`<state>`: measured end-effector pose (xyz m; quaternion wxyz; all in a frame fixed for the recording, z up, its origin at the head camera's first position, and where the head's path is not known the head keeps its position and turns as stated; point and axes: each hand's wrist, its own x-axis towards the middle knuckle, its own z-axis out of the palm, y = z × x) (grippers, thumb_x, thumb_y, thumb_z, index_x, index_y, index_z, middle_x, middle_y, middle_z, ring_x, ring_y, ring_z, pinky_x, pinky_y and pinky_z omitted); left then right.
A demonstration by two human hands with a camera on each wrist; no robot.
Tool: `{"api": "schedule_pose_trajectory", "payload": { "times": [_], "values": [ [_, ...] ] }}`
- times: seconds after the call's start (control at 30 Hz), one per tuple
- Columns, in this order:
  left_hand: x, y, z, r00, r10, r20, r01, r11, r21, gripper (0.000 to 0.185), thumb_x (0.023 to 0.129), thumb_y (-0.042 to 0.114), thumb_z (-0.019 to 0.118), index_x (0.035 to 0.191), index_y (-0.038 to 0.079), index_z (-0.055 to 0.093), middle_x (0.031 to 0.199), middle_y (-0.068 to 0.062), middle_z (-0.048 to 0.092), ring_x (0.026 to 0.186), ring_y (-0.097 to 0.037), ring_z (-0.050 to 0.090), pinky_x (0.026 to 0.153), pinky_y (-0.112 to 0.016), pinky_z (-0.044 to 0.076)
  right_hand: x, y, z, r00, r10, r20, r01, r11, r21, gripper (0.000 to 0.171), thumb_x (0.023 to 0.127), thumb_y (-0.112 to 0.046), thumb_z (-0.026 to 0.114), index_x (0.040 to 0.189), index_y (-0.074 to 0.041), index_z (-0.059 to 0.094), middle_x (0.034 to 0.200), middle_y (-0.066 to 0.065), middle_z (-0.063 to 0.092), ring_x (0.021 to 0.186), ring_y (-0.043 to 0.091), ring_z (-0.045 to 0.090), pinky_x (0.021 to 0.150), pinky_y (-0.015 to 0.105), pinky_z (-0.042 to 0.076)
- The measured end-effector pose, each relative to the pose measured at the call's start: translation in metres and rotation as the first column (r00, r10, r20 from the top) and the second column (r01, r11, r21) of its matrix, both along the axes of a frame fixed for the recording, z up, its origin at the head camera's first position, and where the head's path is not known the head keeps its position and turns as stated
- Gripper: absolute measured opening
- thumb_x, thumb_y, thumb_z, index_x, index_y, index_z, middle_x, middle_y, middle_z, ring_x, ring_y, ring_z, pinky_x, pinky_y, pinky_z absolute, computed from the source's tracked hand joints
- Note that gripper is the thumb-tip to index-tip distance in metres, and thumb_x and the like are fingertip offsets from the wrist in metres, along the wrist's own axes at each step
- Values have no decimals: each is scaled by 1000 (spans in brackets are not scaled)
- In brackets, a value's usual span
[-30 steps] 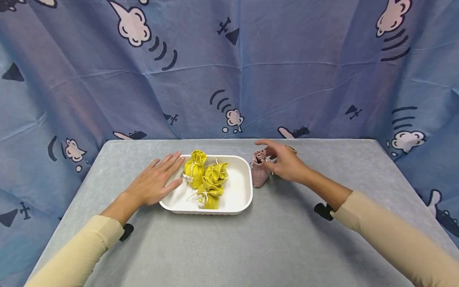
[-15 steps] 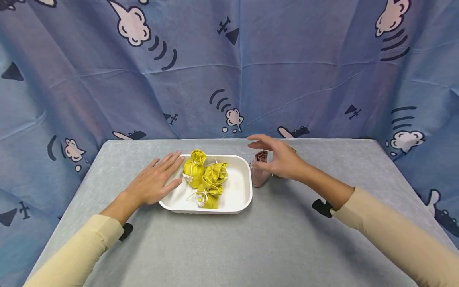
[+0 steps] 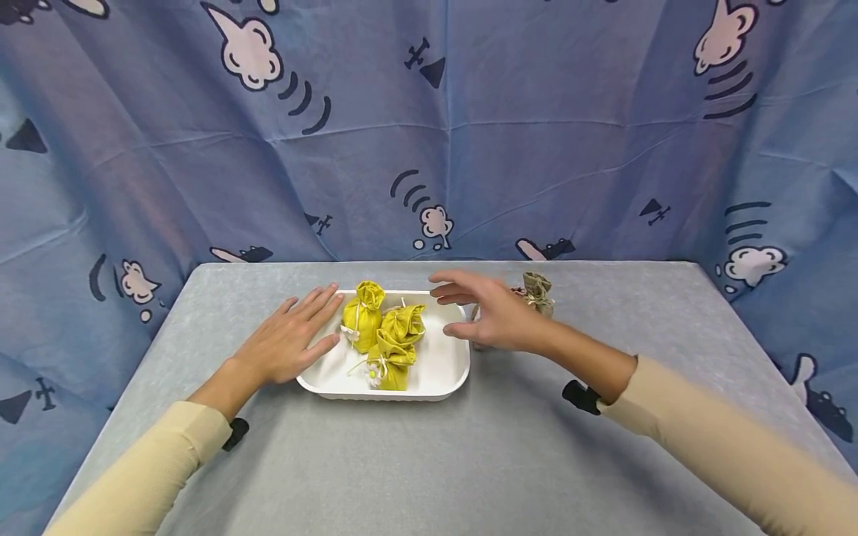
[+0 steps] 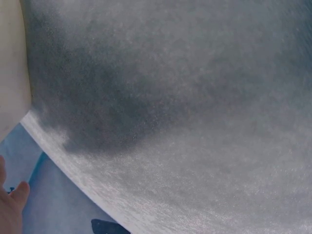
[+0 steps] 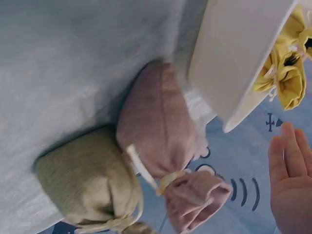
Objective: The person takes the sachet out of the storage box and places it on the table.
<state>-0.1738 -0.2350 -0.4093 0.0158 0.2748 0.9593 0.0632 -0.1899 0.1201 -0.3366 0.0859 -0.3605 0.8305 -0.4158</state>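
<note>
A white tray point(image 3: 442, 368) sits mid-table and holds three yellow drawstring bags point(image 3: 385, 331). My left hand point(image 3: 302, 327) lies flat with straight fingers on the tray's left rim, next to the nearest yellow bag. My right hand point(image 3: 469, 309) hovers open and empty over the tray's right rim. It hides most of a pink bag point(image 5: 156, 122), which stands on the table just outside that rim. An olive bag point(image 3: 538, 292) stands against the pink one, on its far right. In the right wrist view the tray's wall point(image 5: 234, 58) and my straight fingers point(image 5: 290, 185) show.
The grey table point(image 3: 469, 461) spreads wide in front of the tray. A blue patterned cloth point(image 3: 429, 134) hangs behind and at both sides. The left wrist view shows only the table surface point(image 4: 185, 122) and a fingertip point(image 4: 12, 204).
My right hand has moved left, away from the pink bag and over the tray's right end, uncovering the olive bag. The left hand has stayed put.
</note>
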Motion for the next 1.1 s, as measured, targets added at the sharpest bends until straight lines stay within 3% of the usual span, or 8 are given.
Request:
{"api": "schedule_pose_trajectory", "payload": {
  "times": [0.43,0.7,1.1],
  "values": [
    [-1,-1,-2,1000,1,1,-1,1000,-2,70,104,52,35,161,15,17,167,-4,8,152,-30,14,117,-59,18,10,-28,-15,984,129,120,-122,990,-70,68,81,5,77,142,1,47,130,19,63,118,28,63,101,41,49],
    [0,0,-2,1000,6,1,-6,1000,11,70,104,51,37,161,15,17,167,-3,9,152,-28,14,118,-58,18,15,-39,-21,973,195,120,-178,974,-137,70,79,10,77,142,5,46,131,22,61,116,30,65,100,38,50],
    [0,-2,-2,1000,8,-3,-8,1000,14,70,104,52,35,161,16,18,167,-3,9,152,-29,16,118,-58,18,19,-49,-27,970,196,148,-192,981,-42,70,81,6,77,144,0,46,140,16,56,123,24,60,102,29,47]
  ]
}}
